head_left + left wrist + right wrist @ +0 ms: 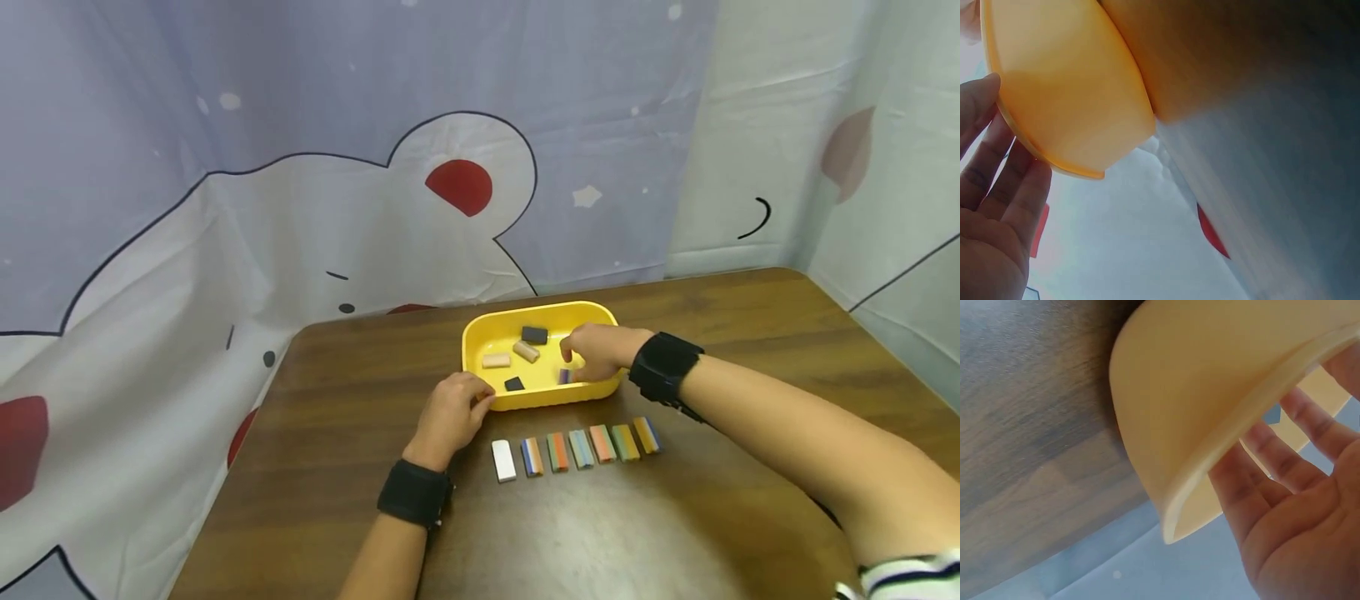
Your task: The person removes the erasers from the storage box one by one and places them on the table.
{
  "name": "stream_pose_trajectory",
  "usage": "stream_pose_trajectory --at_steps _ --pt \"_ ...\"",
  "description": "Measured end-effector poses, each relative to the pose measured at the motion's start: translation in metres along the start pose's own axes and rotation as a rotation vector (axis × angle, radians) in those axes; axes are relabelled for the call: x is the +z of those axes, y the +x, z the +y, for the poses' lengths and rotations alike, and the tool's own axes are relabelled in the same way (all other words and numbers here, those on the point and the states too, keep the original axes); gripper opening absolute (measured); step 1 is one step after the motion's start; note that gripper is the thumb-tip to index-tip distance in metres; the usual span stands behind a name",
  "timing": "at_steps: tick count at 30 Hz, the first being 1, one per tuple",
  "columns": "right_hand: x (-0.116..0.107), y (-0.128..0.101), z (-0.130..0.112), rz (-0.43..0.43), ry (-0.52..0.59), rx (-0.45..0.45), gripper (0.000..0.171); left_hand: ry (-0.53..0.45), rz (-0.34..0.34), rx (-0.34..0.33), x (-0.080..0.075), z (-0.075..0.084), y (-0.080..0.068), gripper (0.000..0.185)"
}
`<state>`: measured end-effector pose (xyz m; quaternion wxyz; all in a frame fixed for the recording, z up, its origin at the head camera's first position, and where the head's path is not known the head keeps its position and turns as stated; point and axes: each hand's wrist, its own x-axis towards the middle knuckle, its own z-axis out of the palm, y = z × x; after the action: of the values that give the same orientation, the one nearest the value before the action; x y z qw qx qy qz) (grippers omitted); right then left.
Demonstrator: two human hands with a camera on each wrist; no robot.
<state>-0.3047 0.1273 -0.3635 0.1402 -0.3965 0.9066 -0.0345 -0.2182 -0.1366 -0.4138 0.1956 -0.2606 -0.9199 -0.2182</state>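
A yellow tray (491, 402) with rounded corners stands on the table. My left hand (450, 414) holds its near left corner, with thumb and fingertips at the rim. Over the tray's right side, my right hand (597, 351) reaches down with its fingers apart and slightly bent. Close below those fingers lies a small purple striped block (565, 377). Also inside the tray are a dark block (534, 335), a smaller dark piece (514, 384), a tan block (527, 351) and a pale beige one (496, 360). In the right wrist view, the fingers (1285, 464) pass behind the tray's rim.
In front of the tray, a slanting row runs from a white block (504, 461) through several two-coloured striped blocks (581, 448) to a yellow and blue one (647, 435). The brown table (322, 467) meets a patterned curtain (300, 250) behind and on both sides.
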Motion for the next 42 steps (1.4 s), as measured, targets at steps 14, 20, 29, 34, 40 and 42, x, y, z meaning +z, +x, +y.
stream_pose_trajectory --at_steps 14,20,29,34,40,42 --pt "-0.001 0.030 -0.012 -0.131 -0.056 0.015 0.027 0.027 0.009 0.015 -0.002 -0.002 -0.003 0.005" --pt "-0.006 0.032 -0.019 -0.159 -0.067 0.044 0.030 0.029 0.005 0.008 -0.003 -0.002 -0.004 0.005" --pt "-0.005 0.039 -0.019 -0.206 -0.051 0.086 0.025 0.027 0.022 0.025 -0.002 -0.003 -0.003 0.005" --pt "0.001 0.040 -0.016 -0.231 -0.040 0.106 0.022 0.015 0.019 0.025 -0.001 -0.001 -0.002 0.004" --pt "0.005 0.038 -0.013 -0.209 -0.025 0.106 0.018 0.008 0.014 0.022 0.000 0.000 -0.002 0.005" --pt "0.005 0.038 -0.013 -0.197 -0.025 0.090 0.017 0.008 0.017 0.023 0.000 0.001 -0.001 0.005"
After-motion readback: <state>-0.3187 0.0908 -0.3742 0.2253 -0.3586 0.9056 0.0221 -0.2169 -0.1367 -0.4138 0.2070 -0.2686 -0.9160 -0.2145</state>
